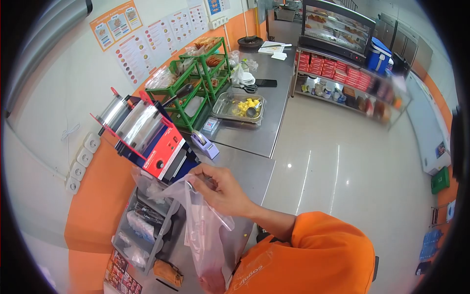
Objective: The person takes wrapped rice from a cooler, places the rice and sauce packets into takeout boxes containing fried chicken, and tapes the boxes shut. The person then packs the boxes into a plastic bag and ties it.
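Note:
A translucent pinkish plastic bag hangs from my right hand, whose fingers are pinched on its upper edge. Something reddish shows through the bottom of the bag. Behind the bag, on the steel counter, is a grey divided tray with plastic packets in it. The red and blue sealing machine stands just beyond my fingers, with a lilac tape dispenser at its right. My left hand does not show.
Further along the counter are a glass dish with yellow pieces, scissors, a black phone and green racks. A display case stands on a shelf of red boxes at the back. A brown pouch lies near the tray.

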{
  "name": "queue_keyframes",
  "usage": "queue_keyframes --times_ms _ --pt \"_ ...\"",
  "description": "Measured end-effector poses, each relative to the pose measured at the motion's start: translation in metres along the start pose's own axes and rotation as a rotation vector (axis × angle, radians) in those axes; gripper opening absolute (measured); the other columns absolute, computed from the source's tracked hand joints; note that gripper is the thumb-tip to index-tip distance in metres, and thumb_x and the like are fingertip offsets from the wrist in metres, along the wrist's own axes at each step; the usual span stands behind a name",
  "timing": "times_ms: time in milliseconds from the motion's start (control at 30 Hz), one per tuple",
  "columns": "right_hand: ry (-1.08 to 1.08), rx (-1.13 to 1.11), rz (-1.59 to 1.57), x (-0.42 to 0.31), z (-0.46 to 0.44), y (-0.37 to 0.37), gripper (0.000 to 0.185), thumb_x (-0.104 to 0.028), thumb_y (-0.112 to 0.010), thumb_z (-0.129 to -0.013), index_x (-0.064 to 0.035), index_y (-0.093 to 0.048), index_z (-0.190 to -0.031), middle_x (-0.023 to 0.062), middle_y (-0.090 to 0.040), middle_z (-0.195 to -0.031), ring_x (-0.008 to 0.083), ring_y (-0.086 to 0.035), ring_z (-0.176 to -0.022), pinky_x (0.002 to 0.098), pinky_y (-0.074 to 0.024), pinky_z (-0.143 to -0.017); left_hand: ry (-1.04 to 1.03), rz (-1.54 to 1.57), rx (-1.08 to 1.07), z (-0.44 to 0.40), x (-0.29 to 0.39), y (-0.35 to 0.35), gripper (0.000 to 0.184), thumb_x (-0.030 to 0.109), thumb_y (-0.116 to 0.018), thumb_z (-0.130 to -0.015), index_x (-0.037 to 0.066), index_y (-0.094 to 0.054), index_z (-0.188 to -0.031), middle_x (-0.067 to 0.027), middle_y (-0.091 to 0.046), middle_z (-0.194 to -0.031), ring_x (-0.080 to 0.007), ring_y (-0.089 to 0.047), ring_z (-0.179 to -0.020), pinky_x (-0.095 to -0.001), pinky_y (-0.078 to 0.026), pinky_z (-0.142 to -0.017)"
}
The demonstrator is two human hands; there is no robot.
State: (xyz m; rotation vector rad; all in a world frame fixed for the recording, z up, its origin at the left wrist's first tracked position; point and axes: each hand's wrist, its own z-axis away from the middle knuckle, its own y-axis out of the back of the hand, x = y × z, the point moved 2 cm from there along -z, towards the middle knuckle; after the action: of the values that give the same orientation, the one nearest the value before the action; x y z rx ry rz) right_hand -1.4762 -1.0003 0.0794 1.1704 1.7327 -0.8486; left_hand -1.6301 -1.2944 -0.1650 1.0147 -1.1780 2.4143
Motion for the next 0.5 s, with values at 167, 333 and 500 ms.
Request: queue_keyframes --times_ms 167,333,500 --pt "-0.086 -0.164 -0.002 0.014 -0.003 0.054 0.018 -0.014 -0.061 -0.098 0.0008 -0.065 -0.108 0.0041 -0.065 -0.078 0.0079 -0.050 -0.060 0.0263 -0.0420 -0.055 -0.074 -0.024 -0.072 -0.003 0.001 -0.021 0.063 0.051 -0.047 -0.103 0.004 -0.046 -0.143 -0.0155 -0.057 -0.132 -0.0286 -0.058 -0.117 -0.0453 -0.049 -0.095" --pt "-0.226 -0.156 0.053 0.000 0.021 0.116 0.018 -0.013 -0.062 -0.098 -0.0008 -0.066 -0.110 0.0026 -0.066 -0.083 0.0070 -0.052 -0.060 0.0247 -0.0434 -0.054 0.010 -0.160 0.078 -0.024 0.005 -0.074 0.050 0.040 -0.056 -0.102 0.003 -0.052 -0.136 -0.0146 -0.064 -0.121 -0.0271 -0.064 -0.105 -0.0418 -0.053 -0.086" --pt "-0.365 -0.091 0.179 -0.001 0.089 0.165 0.017 -0.012 -0.062 -0.098 -0.0004 -0.066 -0.110 0.0031 -0.067 -0.082 0.0058 -0.052 -0.055 0.0244 -0.0453 -0.052 0.046 -0.089 -0.186 -0.058 -0.002 -0.069 0.030 0.021 -0.062 -0.101 0.000 -0.059 -0.120 -0.0136 -0.069 -0.108 -0.0252 -0.068 -0.095 -0.0367 -0.056 -0.077"
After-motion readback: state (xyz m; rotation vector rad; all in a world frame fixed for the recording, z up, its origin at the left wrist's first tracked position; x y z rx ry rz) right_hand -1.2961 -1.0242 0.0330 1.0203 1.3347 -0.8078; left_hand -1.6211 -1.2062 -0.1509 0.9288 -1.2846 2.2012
